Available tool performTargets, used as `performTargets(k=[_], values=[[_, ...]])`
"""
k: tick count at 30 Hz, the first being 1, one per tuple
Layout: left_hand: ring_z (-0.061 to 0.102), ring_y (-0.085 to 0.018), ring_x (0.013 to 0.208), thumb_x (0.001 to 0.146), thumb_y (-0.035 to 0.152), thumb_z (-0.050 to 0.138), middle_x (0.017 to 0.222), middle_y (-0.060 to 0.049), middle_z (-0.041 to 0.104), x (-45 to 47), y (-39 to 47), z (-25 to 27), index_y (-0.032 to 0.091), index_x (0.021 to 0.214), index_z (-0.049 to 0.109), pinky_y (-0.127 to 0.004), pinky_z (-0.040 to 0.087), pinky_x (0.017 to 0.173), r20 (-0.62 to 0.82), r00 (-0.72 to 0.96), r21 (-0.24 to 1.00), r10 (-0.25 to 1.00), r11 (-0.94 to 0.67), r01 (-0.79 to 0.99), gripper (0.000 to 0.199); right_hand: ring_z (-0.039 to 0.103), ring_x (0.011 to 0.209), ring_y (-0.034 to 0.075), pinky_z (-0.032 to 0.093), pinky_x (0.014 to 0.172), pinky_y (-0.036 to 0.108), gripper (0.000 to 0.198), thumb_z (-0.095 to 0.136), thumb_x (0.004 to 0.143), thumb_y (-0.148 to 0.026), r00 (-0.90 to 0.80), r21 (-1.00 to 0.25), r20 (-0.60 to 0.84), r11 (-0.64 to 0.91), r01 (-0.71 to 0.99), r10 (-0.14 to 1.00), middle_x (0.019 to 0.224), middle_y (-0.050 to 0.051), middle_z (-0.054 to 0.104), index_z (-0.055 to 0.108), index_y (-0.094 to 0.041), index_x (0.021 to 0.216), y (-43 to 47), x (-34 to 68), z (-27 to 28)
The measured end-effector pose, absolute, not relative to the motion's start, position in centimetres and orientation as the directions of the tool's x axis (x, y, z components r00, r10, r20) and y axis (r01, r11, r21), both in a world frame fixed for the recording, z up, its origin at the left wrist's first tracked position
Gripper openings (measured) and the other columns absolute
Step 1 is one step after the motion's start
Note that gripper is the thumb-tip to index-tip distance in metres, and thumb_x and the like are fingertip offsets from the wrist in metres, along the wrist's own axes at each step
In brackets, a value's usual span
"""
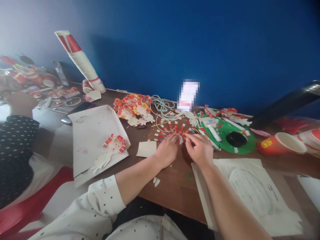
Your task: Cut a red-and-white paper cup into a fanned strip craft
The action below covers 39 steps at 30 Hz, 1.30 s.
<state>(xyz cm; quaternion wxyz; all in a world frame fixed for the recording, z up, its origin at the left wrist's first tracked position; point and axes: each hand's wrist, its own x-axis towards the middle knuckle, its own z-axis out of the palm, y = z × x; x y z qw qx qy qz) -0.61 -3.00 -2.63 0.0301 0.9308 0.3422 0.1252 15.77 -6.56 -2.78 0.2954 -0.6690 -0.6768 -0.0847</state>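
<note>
A paper-cup cut-out (176, 126) with red and white strips fanned out like rays lies on the brown table. My left hand (168, 150) rests on its near side, fingers stretched out flat and covering part of it. Beside it, at the right edge of the strips, is my right hand (200, 148), its fingers curled in and thumb and forefinger close together; whatever is between them is too small to tell. Left of my left hand lies a small blank piece of card (147, 149). Small white paper scraps (156, 182) lie nearer the table edge.
A white box lid (92, 133) holds a finished-looking lion-like paper figure (115, 145). Behind are a heap of similar figures (135, 108), a coiled cable (162, 105) and a phone (188, 95). A green disc (246, 145), paper cups (282, 143) and another person's sleeve (17, 156) flank me.
</note>
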Motion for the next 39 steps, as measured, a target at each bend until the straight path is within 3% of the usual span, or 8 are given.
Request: performTargets(k=[4,10,13,20,24,30,39], values=[[0.048,-0.026,0.122,0.095,0.017,0.033,0.118,-0.015,0.06,-0.8,-3.1,-2.1,0.009,0.112,0.061,-0.04,0.036,0.105,0.282,0.718,0.078,0.637,-0.761,0.644,0.034,0.058,0.084,0.021,0.039,0.08,0.031,0.028,0.055,0.088,-0.03,0.074,-0.251,0.431,0.041,0.967,0.899,0.091,0.003,0.071,0.072,-0.027,0.111,-6.5,15.5,-3.0],[0.059,-0.021,0.095,0.091,0.013,0.041,0.093,-0.009,0.065,-0.6,-3.3,-2.0,0.011,0.094,0.065,-0.039,0.034,0.106,0.21,0.767,0.013,0.606,-0.786,0.618,0.024,0.056,0.084,0.022,0.035,0.076,0.032,0.035,0.048,0.092,-0.034,0.068,-0.17,0.348,-0.009,0.985,0.935,0.093,0.005,0.069,0.067,-0.029,0.121,-6.8,14.8,-2.7],[0.061,-0.022,0.098,0.09,0.013,0.043,0.099,-0.011,0.067,-0.2,-3.7,-2.0,0.01,0.098,0.066,-0.039,0.035,0.105,0.164,0.753,0.01,0.637,-0.765,0.644,0.025,0.056,0.085,0.022,0.034,0.076,0.031,0.037,0.046,0.094,-0.036,0.065,-0.137,0.328,-0.021,0.99,0.943,0.095,0.006,0.068,0.065,-0.03,0.125,-6.8,14.5,-2.6],[0.059,-0.026,0.115,0.09,0.011,0.039,0.123,-0.02,0.063,0.2,-4.7,-1.5,0.001,0.127,0.056,-0.041,0.035,0.108,0.089,0.735,-0.056,0.672,-0.733,0.677,0.042,0.054,0.086,0.022,0.029,0.072,0.032,0.035,0.046,0.095,-0.039,0.047,-0.062,0.272,-0.031,0.998,0.961,0.092,0.006,0.067,0.067,-0.033,0.121,-6.2,13.8,-2.7],[0.057,-0.028,0.12,0.091,0.013,0.037,0.128,-0.02,0.061,0.2,-4.8,-1.3,0.0,0.13,0.054,-0.043,0.032,0.111,0.066,0.742,-0.064,0.667,-0.739,0.67,0.044,0.053,0.086,0.021,0.028,0.072,0.032,0.033,0.047,0.094,-0.04,0.054,-0.071,0.274,-0.036,0.997,0.96,0.091,0.006,0.067,0.069,-0.033,0.118,-6.2,13.8,-2.8],[0.054,-0.029,0.125,0.091,0.015,0.037,0.131,-0.021,0.06,0.3,-4.9,-1.6,0.001,0.131,0.053,-0.045,0.03,0.112,0.069,0.738,-0.062,0.671,-0.736,0.674,0.045,0.051,0.084,0.019,0.028,0.072,0.032,0.038,0.048,0.094,-0.037,-0.018,-0.047,0.359,0.037,0.998,0.933,0.089,0.006,0.064,0.06,-0.032,0.13,-5.9,13.9,-3.2],[0.051,-0.032,0.126,0.091,0.016,0.037,0.131,-0.024,0.058,0.5,-5.3,-1.1,-0.003,0.13,0.053,-0.047,0.025,0.114,0.044,0.738,-0.069,0.673,-0.735,0.674,0.046,0.045,0.081,0.019,0.028,0.073,0.03,0.027,0.052,0.093,-0.033,0.001,-0.16,0.316,0.053,0.986,0.949,0.086,0.004,0.061,0.074,-0.03,0.108,-4.4,13.9,-3.3]])
